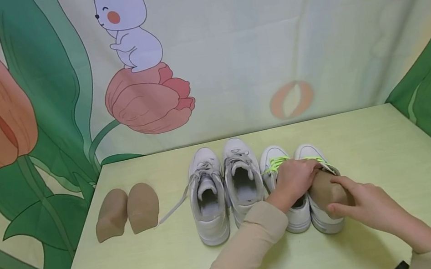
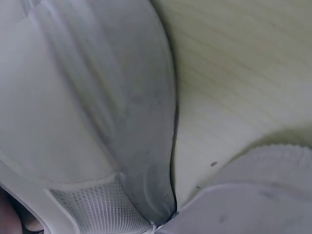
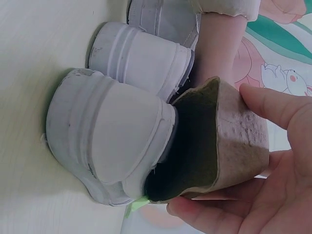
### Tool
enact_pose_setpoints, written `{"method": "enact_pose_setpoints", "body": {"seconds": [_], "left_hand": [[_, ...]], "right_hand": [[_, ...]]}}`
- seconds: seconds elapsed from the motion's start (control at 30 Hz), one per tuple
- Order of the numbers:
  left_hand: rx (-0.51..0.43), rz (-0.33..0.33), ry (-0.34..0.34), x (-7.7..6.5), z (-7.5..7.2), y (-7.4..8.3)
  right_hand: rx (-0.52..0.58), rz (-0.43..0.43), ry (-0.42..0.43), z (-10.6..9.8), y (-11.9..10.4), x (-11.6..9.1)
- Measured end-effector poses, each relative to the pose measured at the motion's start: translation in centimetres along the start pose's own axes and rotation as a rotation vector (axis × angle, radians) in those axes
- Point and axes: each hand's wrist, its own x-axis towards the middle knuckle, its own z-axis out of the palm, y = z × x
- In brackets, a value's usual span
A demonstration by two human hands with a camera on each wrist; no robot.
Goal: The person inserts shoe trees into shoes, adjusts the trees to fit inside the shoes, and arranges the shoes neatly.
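A brown moulded-cardboard shoe insert sits tilted in the opening of the rightmost white shoe, which has bright green laces. My right hand grips the insert's rear end between thumb and fingers; the right wrist view shows its hollow back of the insert. Across the neighbouring green-laced shoe reaches my left hand, its curled fingers holding the rightmost shoe near the tongue. The insert and shoe hide its fingertips. In the left wrist view, white shoe sides fill much of the picture.
Left of the green-laced pair stand two white shoes with grey laces, one with a lace trailing left and another beside it. Two more brown inserts lie on the table's left side. A printed curtain hangs behind the table.
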Motion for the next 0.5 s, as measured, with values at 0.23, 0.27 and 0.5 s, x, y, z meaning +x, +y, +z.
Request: {"method": "enact_pose_setpoints", "body": {"seconds": [0.23,0.27,0.5], "left_hand": [[0.047,-0.009,-0.049,-0.03,-0.45,0.08],[0.056,-0.015,-0.059,-0.01,-0.49,0.13],[0.052,-0.030,-0.086,0.29,-0.84,0.27]], "right_hand": [[0.007,0.004,-0.001,0.06,0.11,-0.11],[0.007,0.006,-0.003,0.08,0.12,-0.11],[0.006,0.001,-0.006,0.09,0.19,-0.09]]}}
